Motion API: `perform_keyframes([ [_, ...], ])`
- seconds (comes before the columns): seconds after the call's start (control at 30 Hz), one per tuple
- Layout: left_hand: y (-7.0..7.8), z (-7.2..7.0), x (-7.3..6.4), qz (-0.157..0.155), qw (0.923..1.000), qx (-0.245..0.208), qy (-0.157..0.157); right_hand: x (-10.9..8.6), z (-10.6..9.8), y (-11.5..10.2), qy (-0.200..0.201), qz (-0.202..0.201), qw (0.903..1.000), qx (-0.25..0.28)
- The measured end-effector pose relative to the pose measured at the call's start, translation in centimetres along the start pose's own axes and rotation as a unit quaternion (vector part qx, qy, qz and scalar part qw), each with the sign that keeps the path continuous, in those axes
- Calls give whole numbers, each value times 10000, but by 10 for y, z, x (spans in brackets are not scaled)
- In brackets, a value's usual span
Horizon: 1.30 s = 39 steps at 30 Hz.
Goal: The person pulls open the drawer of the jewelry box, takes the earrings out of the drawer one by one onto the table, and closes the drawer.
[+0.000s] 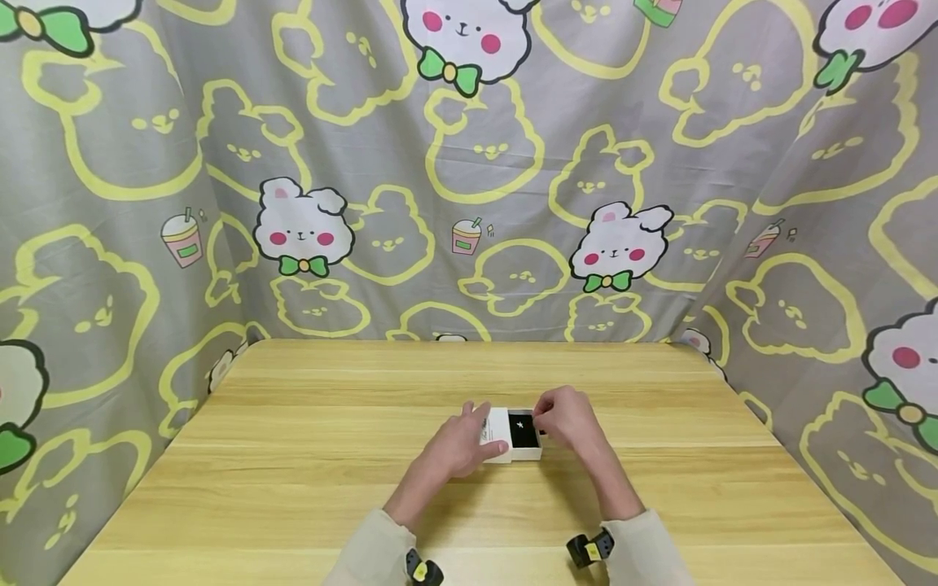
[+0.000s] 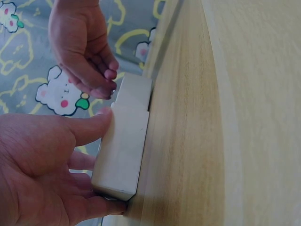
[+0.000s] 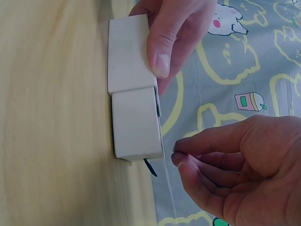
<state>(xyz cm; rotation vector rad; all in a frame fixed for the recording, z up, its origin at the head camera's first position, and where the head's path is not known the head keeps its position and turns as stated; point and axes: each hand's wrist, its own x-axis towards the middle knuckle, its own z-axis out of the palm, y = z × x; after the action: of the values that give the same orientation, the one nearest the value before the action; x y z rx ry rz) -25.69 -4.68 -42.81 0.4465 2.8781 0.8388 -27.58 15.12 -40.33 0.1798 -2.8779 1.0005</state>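
Note:
A small white drawer box [image 1: 499,435] with dark lettering lies on the table, its inner tray [image 1: 524,454] slid partly out to the right. In the tray sits a black insert [image 1: 523,439] bearing a small silvery star-like piece [image 1: 520,425]. My left hand [image 1: 462,443] grips the outer sleeve [image 2: 123,153], thumb along the near side and fingers round the end. Just above the tray's outer end, my right hand [image 1: 567,419] pinches a tiny shiny metal piece [image 3: 174,149] between thumb and forefinger. A black ribbon tab [image 3: 150,168] sticks out from the tray's end.
The box lies on a light wood-grain table [image 1: 293,505]. A grey curtain [image 1: 396,146] with yellow outlines and rabbit faces hangs behind the table and along both sides. Black wrist straps with cameras [image 1: 589,550] sit at both sleeves.

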Motion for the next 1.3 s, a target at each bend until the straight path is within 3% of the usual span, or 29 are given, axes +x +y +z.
perform_keyframes([
  [0.7, 0, -1, -1, -63, 9999, -66, -62, 2, -7, 10, 95, -64, 9999, 127],
  [0.97, 0, 0, 0, -126, 9998, -121, -109, 2, -9, 13, -14, 246, 9994, 252],
  [1.3, 1, 0, -1, -132, 9999, -80, -71, 3, -12, 17, -12, 282, 9993, 245],
])
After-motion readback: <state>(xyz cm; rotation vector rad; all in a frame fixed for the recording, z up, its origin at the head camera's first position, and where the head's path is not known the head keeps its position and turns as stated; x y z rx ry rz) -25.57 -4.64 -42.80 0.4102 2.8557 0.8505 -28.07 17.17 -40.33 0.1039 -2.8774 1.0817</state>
